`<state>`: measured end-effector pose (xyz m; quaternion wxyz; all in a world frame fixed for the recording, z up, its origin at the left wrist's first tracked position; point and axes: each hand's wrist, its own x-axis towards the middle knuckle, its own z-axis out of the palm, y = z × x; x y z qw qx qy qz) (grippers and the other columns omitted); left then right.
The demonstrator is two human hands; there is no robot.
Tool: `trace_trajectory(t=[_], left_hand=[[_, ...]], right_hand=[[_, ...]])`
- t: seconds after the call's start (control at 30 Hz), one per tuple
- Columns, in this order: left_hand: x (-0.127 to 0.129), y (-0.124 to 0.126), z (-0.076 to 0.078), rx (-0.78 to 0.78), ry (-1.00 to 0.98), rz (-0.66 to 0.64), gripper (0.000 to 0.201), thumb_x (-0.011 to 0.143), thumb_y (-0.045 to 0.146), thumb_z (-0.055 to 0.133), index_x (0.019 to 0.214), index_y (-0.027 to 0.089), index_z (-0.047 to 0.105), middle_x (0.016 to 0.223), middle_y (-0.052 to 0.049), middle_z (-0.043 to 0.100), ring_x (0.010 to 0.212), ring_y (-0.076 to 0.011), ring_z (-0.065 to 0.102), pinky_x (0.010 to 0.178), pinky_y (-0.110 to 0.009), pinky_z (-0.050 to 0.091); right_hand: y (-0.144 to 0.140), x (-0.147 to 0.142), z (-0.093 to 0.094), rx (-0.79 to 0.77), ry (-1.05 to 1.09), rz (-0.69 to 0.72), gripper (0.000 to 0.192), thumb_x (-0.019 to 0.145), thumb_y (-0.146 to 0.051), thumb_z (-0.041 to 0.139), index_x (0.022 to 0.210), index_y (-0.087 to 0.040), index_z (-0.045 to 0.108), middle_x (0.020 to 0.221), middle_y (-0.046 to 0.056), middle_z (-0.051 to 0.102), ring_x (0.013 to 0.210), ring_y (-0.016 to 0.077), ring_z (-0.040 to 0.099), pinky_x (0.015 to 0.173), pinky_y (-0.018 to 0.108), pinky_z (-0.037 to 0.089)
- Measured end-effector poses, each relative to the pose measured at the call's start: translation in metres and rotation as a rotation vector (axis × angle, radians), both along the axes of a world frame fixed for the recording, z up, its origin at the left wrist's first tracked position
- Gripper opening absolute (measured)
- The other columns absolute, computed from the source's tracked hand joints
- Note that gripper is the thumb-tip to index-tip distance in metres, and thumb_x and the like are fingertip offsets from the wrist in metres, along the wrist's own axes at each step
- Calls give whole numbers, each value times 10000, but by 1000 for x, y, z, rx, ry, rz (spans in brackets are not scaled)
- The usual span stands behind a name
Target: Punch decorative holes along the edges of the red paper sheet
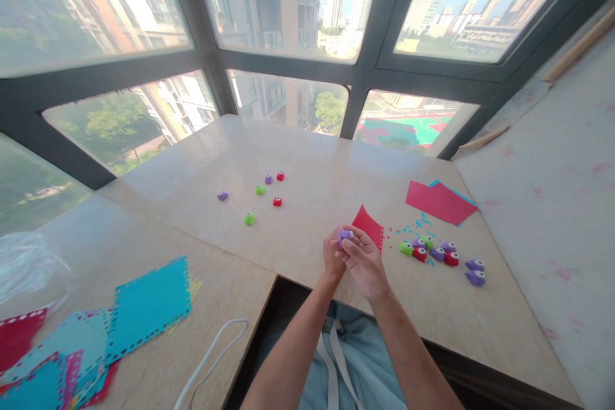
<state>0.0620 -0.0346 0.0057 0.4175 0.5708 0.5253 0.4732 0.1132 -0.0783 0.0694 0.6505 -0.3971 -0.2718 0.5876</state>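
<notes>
Close above the table edge, my left hand (333, 257) and my right hand (369, 269) come together around a small purple craft punch (344, 237) with a white top. The fingers of both hands are closed on it, and part of it is hidden by them. Just beyond my right hand is a red paper sheet (368, 225) with small holes along its right edge. My hands cover its near part, so I cannot tell whether it is gripped or lies on the table. Right of my hands, several green, purple and red punches (451, 259) sit in a cluster, with tiny blue and red paper bits around them.
More punches (260, 189) stand scattered at the back left of the table (317, 173). Red and blue sheets (439, 202) lie at the right, near the wall. At left are hole-edged coloured sheets (148, 307), clear plastic (31, 266) and a white cable (206, 355). Windows border the back.
</notes>
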Motion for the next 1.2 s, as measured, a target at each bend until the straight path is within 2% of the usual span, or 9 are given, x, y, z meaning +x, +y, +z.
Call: trace_trajectory(t=[0.17,0.33,0.57,0.8,0.93,1.07,1.2], left_hand=[[1,6,-1,86,-12,12,154,850,253,537,790,165,648,726,-15,662,647,-124,543,669,-241,431],[3,7,-5,74,-38,28,172,850,287,542,807,163,654,746,-23,662,664,-131,553,658,-240,427],[0,7,-2,60,-81,77,191,854,303,545,800,153,650,729,-27,643,661,-132,543,644,-242,415],[1,10,-3,11,-112,203,240,856,372,551,767,160,620,719,-16,605,679,-137,539,657,-247,427],[0,11,-3,1,-141,213,246,852,384,563,802,155,637,765,-37,635,723,-154,573,684,-258,445],[-1,9,0,1,-153,209,251,846,395,575,782,159,632,757,-28,630,704,-146,561,672,-250,436],[-1,9,2,-22,-194,197,257,840,409,590,773,163,622,733,-14,614,671,-137,542,642,-241,433]], right_hand=[[-19,57,-1,-46,4,-150,412,652,-285,849,1041,-281,712,918,-3,690,774,134,676,550,197,504],[-33,86,-15,-86,-15,-194,405,634,-271,860,1016,-286,726,871,-11,671,714,116,622,503,195,458],[-40,101,-35,-166,20,-198,363,644,-281,861,986,-261,741,806,2,674,687,112,606,522,207,480],[-43,117,-50,-244,6,-217,304,675,-334,837,951,-243,749,818,23,712,685,139,632,513,237,498],[-41,118,-49,-240,-51,-164,308,643,-297,857,927,-221,763,889,43,740,755,150,662,605,249,541],[-33,115,-41,-226,-61,-51,362,614,-299,874,947,-208,764,949,49,754,792,137,679,719,249,555],[-25,116,-36,-250,-64,8,386,606,-335,876,947,-197,759,973,69,759,794,153,695,734,272,561]])
